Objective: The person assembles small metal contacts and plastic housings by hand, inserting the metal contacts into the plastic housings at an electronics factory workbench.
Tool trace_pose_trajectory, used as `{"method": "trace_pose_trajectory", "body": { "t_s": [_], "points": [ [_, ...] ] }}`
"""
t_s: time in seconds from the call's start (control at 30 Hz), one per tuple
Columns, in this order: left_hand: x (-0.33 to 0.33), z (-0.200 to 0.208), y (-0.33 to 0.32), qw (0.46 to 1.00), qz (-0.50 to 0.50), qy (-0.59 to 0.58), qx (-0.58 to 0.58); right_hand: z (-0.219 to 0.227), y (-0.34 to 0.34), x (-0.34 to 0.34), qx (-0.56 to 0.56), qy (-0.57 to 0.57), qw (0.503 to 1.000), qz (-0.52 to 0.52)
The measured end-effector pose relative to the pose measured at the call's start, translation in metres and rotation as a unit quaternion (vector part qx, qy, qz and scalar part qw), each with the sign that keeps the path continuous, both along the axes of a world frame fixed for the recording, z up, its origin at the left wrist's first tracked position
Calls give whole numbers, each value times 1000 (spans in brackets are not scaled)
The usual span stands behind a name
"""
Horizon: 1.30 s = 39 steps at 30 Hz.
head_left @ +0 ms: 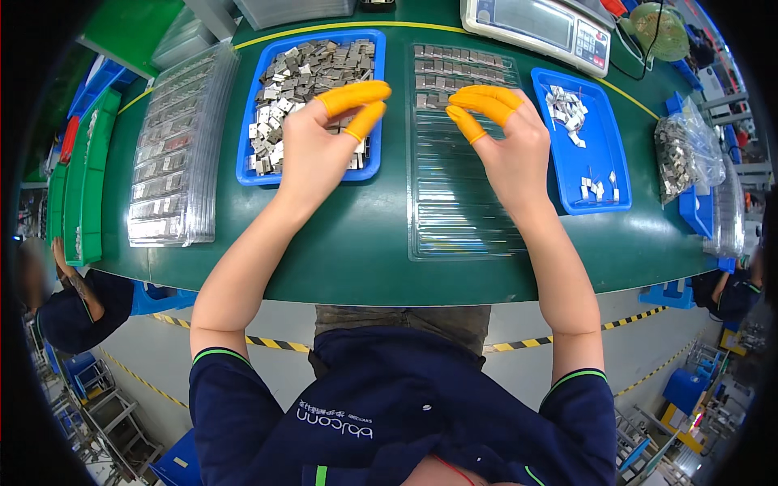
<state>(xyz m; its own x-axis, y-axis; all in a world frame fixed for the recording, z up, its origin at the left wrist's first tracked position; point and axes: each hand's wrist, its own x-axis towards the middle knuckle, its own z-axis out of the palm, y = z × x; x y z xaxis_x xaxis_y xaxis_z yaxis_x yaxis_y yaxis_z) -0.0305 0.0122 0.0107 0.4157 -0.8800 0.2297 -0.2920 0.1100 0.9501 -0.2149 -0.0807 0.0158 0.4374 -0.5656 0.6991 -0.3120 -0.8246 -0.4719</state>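
Small silvery metal pieces (312, 73) are lying heaped in a blue tray (250, 166), just ahead of the left hand (312, 154) so they are easy to pick from. That hand is hovering over the heap with its orange-capped fingers (355, 97) curled; whether they are pinching a piece I cannot tell. The right hand (510, 154) is reaching over the clear compartment tray (462, 219), its capped fingers bent together above the filled top rows, seemingly empty. Beside it a second blue tray (604, 174) is holding a few loose pieces.
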Motion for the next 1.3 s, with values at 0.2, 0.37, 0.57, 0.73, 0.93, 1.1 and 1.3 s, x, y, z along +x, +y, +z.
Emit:
{"method": "trace_pose_trajectory", "body": {
  "t_s": [0.2, 0.37, 0.57, 0.73, 0.93, 1.1, 1.3],
  "points": [
    [37, -3, -5, 941, 92, -324, -22, -11, 6, 12, -188, 143, 971, -45],
    [48, -11, -7, 920, 131, -370, 13, -23, 8, 11, -128, 231, 963, -53],
    [43, -13, -5, 903, 111, -411, 50, -25, 8, 13, -111, 192, 975, -8],
    [43, -19, -4, 902, 85, -423, 22, -15, 7, 6, -136, 121, 982, -41],
    [38, -15, -5, 899, 80, -430, 23, 12, -54, -53, 55, 207, 929, -303],
    [36, -11, -5, 896, 84, -436, 11, -10, -72, -74, 75, 305, 893, -323],
    [29, -1, -3, 925, 82, -370, -22, 6, -62, -61, 160, 305, 858, -380]
  ]
}}
